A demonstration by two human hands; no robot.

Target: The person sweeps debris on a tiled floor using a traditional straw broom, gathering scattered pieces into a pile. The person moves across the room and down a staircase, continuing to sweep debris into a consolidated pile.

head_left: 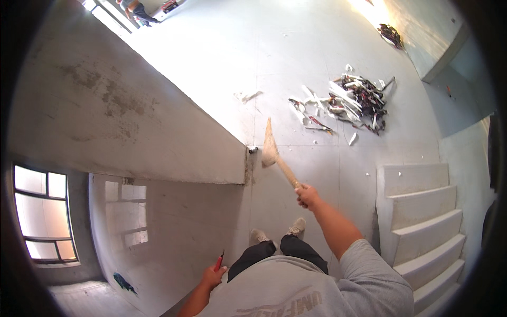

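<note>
My right hand point(307, 196) is stretched forward, its fingers wrapped round the handle of a short straw broom point(270, 149). The broom's fan-shaped, tan head is slightly blurred and hovers over or touches the grey floor, near the corner of a low wall; I cannot tell which. Down at my left side, my left hand point(212, 276) is closed on a slim red-handled tool point(218, 262) with a thin dark tip pointing forward. Ahead and to the right lies a tangled pile of white strips and dark strands point(362, 100), with a red-and-black tool point(319, 124) at its near left edge.
A concrete wall point(158, 127) runs along my left, with a window point(45, 211) behind it. White steps point(422, 211) rise on the right. Scattered white scraps point(247, 96) lie ahead. A smaller dark heap point(391, 36) lies far right; another person point(138, 11) is far left.
</note>
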